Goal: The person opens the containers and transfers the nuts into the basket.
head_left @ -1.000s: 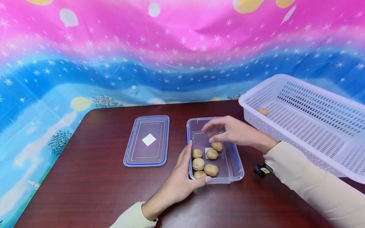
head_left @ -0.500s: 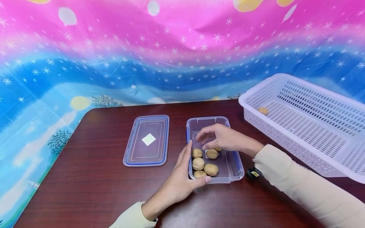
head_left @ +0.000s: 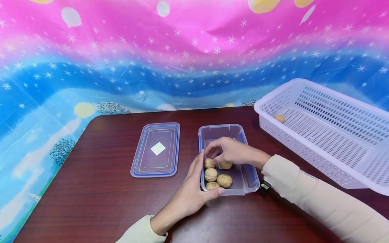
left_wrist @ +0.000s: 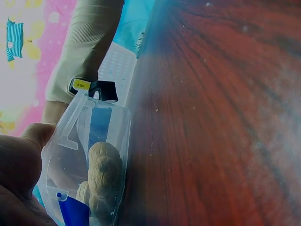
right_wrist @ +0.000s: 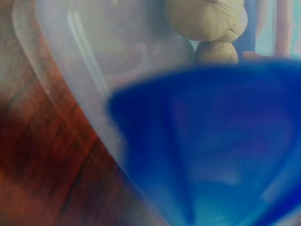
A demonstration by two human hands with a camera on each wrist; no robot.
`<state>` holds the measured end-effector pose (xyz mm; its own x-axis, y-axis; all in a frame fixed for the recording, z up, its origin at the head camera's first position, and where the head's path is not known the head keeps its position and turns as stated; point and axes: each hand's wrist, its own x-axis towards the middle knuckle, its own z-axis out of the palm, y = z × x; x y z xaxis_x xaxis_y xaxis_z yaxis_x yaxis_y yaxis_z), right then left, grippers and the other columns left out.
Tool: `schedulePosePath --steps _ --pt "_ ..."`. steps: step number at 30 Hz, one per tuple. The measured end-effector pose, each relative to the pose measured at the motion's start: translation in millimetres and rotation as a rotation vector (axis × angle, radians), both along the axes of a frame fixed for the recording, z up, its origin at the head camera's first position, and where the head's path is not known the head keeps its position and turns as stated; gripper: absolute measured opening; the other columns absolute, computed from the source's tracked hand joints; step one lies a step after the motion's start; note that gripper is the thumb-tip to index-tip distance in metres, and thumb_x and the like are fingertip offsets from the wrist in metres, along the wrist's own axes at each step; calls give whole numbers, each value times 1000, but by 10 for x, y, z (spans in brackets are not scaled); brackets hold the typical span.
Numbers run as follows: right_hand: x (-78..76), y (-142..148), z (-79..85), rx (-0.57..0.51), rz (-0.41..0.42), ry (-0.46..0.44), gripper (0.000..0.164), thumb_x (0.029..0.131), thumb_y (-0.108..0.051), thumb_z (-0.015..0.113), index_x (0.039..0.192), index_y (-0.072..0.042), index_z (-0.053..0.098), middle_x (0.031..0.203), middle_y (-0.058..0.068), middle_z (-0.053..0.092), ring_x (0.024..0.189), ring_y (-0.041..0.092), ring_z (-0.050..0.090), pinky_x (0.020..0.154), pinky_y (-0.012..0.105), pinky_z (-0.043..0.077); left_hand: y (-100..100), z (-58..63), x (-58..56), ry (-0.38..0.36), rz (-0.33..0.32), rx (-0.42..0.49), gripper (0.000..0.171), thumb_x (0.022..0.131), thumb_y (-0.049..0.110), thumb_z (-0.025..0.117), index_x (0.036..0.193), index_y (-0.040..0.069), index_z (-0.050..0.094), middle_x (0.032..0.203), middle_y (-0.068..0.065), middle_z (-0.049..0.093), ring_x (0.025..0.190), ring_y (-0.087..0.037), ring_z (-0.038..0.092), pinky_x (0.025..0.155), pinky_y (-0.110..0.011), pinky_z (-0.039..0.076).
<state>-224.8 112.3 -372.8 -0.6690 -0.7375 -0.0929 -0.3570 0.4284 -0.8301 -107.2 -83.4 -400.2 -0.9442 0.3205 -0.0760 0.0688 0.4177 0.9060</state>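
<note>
In the head view my left hand [head_left: 189, 194] braces the near left corner of a clear plastic food container [head_left: 247, 180], its straight fingers along the left wall and its thumb on the front rim. My right hand [head_left: 232, 151] reaches inside, fingers and thumb curled round a walnut [head_left: 209, 163] by the left wall. Several other walnuts [head_left: 225, 181] lie on the container's floor. Another walnut [head_left: 226, 165] sits partly under the right hand. The left wrist view shows walnuts [left_wrist: 104, 174] through the wall. The right fingertips are not seen in the right wrist view.
The container's lid [head_left: 146, 162], with a white square label [head_left: 158, 148], lies flat to the left. A large white slotted basket [head_left: 304, 148] stands at the right with one walnut [head_left: 279, 118] at its left end. A patterned cloth [head_left: 182, 67] hangs behind the table.
My right hand has moved left and lower inside the container, from over the walnut at the right to the one by the left wall. The left hand has stayed in place.
</note>
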Motion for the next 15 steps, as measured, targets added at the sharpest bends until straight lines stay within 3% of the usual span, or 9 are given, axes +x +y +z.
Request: schedulePosePath --steps 15 --pt "12 -78 -75 41 17 39 22 84 2 75 105 -5 77 93 4 77 87 11 70 81 26 57 0 1 -1 7 -1 7 118 84 39 86 170 29 5 176 -1 15 158 -27 26 125 -56 25"
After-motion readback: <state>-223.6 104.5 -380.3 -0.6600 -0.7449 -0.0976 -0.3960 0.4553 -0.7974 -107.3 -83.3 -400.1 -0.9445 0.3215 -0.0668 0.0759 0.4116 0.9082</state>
